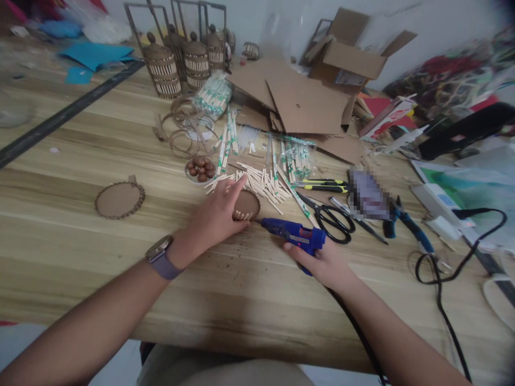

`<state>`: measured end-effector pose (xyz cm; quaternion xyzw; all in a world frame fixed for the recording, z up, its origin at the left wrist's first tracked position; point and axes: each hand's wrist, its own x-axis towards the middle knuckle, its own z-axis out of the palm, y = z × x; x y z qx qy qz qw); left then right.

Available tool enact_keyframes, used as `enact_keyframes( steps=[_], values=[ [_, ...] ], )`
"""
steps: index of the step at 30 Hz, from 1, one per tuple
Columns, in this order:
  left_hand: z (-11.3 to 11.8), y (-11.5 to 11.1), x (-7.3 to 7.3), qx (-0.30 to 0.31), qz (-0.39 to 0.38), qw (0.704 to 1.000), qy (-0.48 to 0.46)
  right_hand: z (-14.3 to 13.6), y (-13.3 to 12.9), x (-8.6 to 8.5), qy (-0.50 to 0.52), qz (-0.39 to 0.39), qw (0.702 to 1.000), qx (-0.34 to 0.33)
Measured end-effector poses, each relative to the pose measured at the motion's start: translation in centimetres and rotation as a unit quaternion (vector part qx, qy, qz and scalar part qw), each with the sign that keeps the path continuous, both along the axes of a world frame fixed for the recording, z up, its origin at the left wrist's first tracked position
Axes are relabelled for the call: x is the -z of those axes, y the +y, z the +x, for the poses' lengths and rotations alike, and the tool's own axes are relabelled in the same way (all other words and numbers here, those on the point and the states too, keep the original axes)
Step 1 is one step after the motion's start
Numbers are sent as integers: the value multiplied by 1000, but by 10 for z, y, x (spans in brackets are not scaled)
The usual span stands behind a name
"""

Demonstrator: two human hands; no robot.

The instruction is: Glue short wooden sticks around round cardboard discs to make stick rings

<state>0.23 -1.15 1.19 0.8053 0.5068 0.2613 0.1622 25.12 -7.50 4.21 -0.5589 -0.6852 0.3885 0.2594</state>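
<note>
My right hand (322, 262) is wrapped round the handle of a blue hot glue gun (295, 234). The nozzle points left, at the edge of a round cardboard disc (247, 205) with a brown rim. Short pale sticks stand in a row along the disc's near edge. My left hand (215, 212) holds that disc from its left side, thumb at the near edge and index finger stretched out above; part of the disc is hidden behind it. Just beyond lies a loose heap of short wooden sticks (263, 183). A second rimmed cardboard disc (119, 200) lies off to the left.
Black-handled scissors (333, 222), a yellow-black cutter (325, 185) and blue-handled pliers (414, 230) lie to the right. A bowl of brown nuts (200, 169), wrapped chopsticks (213, 95), cardboard sheets (309, 102) and small stick lanterns (163, 69) stand farther back. The gun's black cord (356, 327) trails down the near edge.
</note>
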Motion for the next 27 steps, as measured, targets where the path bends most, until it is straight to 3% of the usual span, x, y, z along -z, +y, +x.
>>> enact_keyframes(
  steps=[13, 27],
  values=[
    [0, 0, 0, 2, -1, 1000, 8, -6, 2, 3, -54, 61, 996, -45],
    [0, 0, 1, 1, 5, 1000, 15, -7, 3, 5, -44, 58, 996, -44]
  ],
)
